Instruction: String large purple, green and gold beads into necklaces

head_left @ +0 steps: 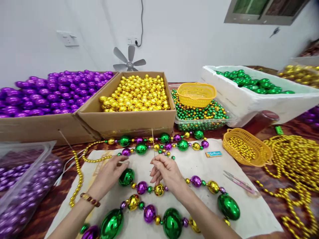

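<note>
Your right hand (164,167) is over the cloth (199,162), its thumb and forefinger pinched on the lower end of a thin needle (153,136) that points almost straight up. Your left hand (111,171), with a bracelet (90,200) at the wrist, is just beside a large green bead (126,177); its fingers are loosely bent, and you cannot tell whether they grip anything. A string of purple, gold and green beads (172,223) curves over the cloth below and beside your hands, while another bead string (183,145) lies beyond them. To the left, a strand of small gold beads (79,176) runs down the cloth. On the right side of the cloth are a blue-labelled piece (214,154) and pink-handled snips (239,183). Just past the cloth, a yellow basket (265,156) of small gold beads stands near a heap of gold strands (294,159) on the tabletop (56,199). Behind, a cardboard box (127,121) of gold balls stands between purple balls (50,94) and a clear tub (200,125) of mixed small beads.
</note>
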The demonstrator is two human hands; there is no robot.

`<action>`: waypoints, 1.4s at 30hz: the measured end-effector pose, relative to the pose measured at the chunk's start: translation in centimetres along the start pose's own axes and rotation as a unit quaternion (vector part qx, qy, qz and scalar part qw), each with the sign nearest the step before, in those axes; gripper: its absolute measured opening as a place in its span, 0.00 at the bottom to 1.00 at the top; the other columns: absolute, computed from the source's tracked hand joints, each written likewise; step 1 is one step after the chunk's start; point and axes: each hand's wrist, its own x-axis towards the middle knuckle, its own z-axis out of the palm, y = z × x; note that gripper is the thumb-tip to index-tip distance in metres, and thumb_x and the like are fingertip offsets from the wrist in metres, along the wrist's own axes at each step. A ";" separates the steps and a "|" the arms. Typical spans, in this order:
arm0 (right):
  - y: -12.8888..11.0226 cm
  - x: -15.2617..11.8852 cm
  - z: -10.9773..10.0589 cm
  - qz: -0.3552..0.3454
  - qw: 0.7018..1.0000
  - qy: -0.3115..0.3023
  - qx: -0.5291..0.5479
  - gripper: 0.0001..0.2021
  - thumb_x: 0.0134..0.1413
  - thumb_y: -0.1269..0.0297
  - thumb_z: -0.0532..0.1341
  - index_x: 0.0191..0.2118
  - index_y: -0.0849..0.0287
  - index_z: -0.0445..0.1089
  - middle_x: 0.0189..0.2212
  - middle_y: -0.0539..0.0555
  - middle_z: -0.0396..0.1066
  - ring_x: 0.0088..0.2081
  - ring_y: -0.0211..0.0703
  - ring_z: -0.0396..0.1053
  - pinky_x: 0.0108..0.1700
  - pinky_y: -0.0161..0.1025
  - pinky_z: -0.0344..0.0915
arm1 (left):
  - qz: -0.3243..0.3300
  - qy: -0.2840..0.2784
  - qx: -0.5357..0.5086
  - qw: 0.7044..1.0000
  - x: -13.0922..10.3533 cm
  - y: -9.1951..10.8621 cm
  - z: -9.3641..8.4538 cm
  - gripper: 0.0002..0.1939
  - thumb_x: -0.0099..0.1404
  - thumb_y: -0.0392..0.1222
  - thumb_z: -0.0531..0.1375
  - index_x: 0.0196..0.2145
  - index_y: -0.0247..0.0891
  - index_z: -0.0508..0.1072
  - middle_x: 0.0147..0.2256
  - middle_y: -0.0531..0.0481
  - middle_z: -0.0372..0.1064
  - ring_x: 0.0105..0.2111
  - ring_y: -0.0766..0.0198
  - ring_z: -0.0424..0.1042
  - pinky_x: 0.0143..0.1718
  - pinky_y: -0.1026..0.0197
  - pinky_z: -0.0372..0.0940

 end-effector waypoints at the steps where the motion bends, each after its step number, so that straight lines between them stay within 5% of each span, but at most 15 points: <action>1: 0.1 -0.1 -0.1 0.002 1.000 -0.002 -0.004 0.13 0.55 0.53 0.58 0.37 0.60 0.65 0.23 0.46 0.68 0.20 0.34 0.70 0.17 0.27 0.64 | 0.011 0.021 -0.003 1.000 0.2 0.5 -0.5 0.18 0.62 0.53 0.56 0.45 0.42 0.74 0.46 0.46 0.72 0.44 0.52 0.72 0.46 0.54 0.64; 5: 0.9 -0.6 -0.3 0.027 1.000 -0.003 -0.012 0.13 0.54 0.56 0.58 0.38 0.61 0.66 0.25 0.49 0.68 0.24 0.38 0.73 0.20 0.31 0.67 | 0.063 0.164 -0.015 0.984 2.7 4.3 -3.5 0.18 0.65 0.52 0.55 0.47 0.42 0.72 0.47 0.47 0.71 0.45 0.55 0.71 0.44 0.58 0.65; 10: 2.6 -1.1 0.2 0.043 0.998 -0.026 -0.039 0.11 0.56 0.60 0.55 0.37 0.63 0.68 0.26 0.52 0.71 0.24 0.38 0.73 0.22 0.30 0.67 | 0.100 0.312 0.093 0.940 10.6 8.0 -7.9 0.18 0.66 0.47 0.52 0.48 0.36 0.72 0.45 0.43 0.71 0.46 0.54 0.68 0.49 0.55 0.61; 13: 3.1 -1.4 0.3 0.038 0.997 -0.049 -0.042 0.13 0.58 0.60 0.55 0.39 0.64 0.70 0.26 0.53 0.71 0.25 0.38 0.73 0.23 0.30 0.67 | 0.078 0.279 0.197 0.937 15.3 9.2 -9.3 0.16 0.64 0.44 0.52 0.43 0.37 0.75 0.43 0.40 0.73 0.46 0.49 0.66 0.50 0.49 0.57; 16: 2.9 -1.6 0.4 0.046 0.996 -0.047 -0.061 0.13 0.57 0.59 0.56 0.40 0.64 0.69 0.26 0.52 0.71 0.24 0.38 0.73 0.22 0.30 0.66 | 0.073 0.189 0.271 0.941 18.1 10.3 -9.5 0.13 0.59 0.44 0.57 0.39 0.41 0.77 0.43 0.40 0.73 0.49 0.41 0.61 0.50 0.41 0.52; 20: 2.3 -1.8 0.7 0.047 0.995 -0.050 -0.072 0.13 0.58 0.59 0.56 0.39 0.65 0.70 0.25 0.53 0.71 0.23 0.37 0.72 0.21 0.29 0.66 | 0.066 0.068 0.297 0.950 19.8 11.3 -9.8 0.12 0.49 0.41 0.63 0.34 0.46 0.79 0.38 0.44 0.76 0.44 0.42 0.63 0.47 0.41 0.53; 25: 2.3 -2.0 1.1 0.035 0.995 -0.056 -0.073 0.13 0.59 0.60 0.55 0.39 0.65 0.70 0.24 0.53 0.72 0.22 0.36 0.71 0.21 0.28 0.65 | 0.068 0.019 0.271 0.960 21.0 11.7 -10.3 0.12 0.41 0.39 0.66 0.29 0.46 0.79 0.29 0.49 0.75 0.39 0.47 0.68 0.46 0.46 0.56; 30: 2.7 -2.3 1.0 0.017 0.997 -0.037 -0.070 0.13 0.59 0.59 0.56 0.38 0.65 0.71 0.25 0.54 0.72 0.23 0.37 0.72 0.20 0.28 0.65 | 0.107 0.105 0.185 0.971 18.1 12.4 -10.2 0.14 0.55 0.46 0.62 0.39 0.41 0.78 0.40 0.45 0.75 0.47 0.48 0.67 0.50 0.47 0.57; 33: 2.8 -2.6 0.9 -0.011 0.997 -0.034 -0.070 0.16 0.61 0.57 0.55 0.42 0.64 0.73 0.27 0.56 0.73 0.26 0.39 0.73 0.22 0.30 0.67 | 0.128 0.113 -0.156 0.973 13.2 12.8 -9.4 0.19 0.62 0.49 0.59 0.48 0.38 0.74 0.46 0.44 0.72 0.45 0.55 0.70 0.49 0.53 0.63; 35: 2.8 -2.9 0.9 -0.036 0.996 -0.029 -0.073 0.17 0.62 0.56 0.54 0.47 0.63 0.72 0.30 0.57 0.73 0.29 0.41 0.74 0.24 0.32 0.69 | 0.085 0.048 -0.417 0.904 9.5 12.4 -8.5 0.17 0.63 0.47 0.59 0.47 0.38 0.74 0.46 0.45 0.72 0.43 0.58 0.72 0.50 0.52 0.65; 37: 2.6 -3.2 0.9 -0.050 0.996 -0.026 -0.075 0.17 0.63 0.55 0.54 0.47 0.62 0.71 0.31 0.57 0.74 0.30 0.43 0.75 0.25 0.33 0.70 | 0.006 -0.005 -0.567 0.824 6.2 11.5 -7.3 0.14 0.64 0.44 0.59 0.46 0.39 0.74 0.43 0.46 0.72 0.42 0.60 0.73 0.52 0.51 0.65; 42: 2.2 -3.9 1.3 -0.043 0.993 -0.023 -0.109 0.14 0.63 0.56 0.54 0.38 0.61 0.72 0.28 0.56 0.73 0.26 0.41 0.73 0.21 0.30 0.66 | -0.140 -0.017 -0.714 0.686 2.0 8.2 -4.5 0.12 0.67 0.40 0.57 0.46 0.36 0.74 0.38 0.46 0.73 0.41 0.61 0.74 0.51 0.54 0.69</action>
